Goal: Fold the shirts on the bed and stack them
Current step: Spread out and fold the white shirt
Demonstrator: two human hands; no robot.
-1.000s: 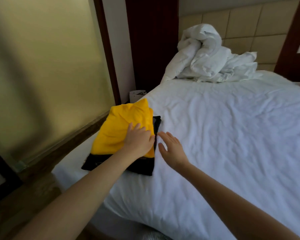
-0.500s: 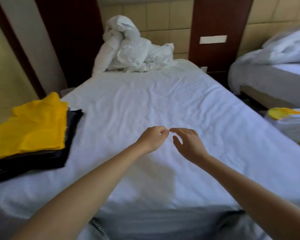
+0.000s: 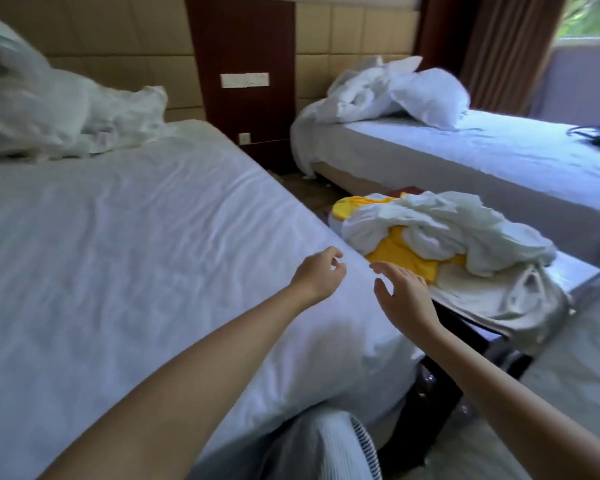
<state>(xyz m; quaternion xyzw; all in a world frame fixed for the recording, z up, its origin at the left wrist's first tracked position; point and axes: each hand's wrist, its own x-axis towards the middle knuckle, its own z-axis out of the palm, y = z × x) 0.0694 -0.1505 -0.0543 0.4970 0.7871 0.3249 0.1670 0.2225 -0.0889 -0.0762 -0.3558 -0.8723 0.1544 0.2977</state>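
1. My left grip (image 3: 321,273) hovers over the bed's (image 3: 118,271) right edge, loosely curled, empty.
2. My right grip (image 3: 404,296), fingers apart, hangs just beside the crumpled shirts (image 3: 465,233) on the dark stand (image 3: 440,386).
3. Soft, light, limp, I judge: I'd pinch the yellow shirt (image 3: 400,254) at its near edge.

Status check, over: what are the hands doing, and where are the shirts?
Both empty: left hand loosely curled, right hand flat, at the bed edge. Crumpled yellow shirt under white garments just beyond. Nothing between.
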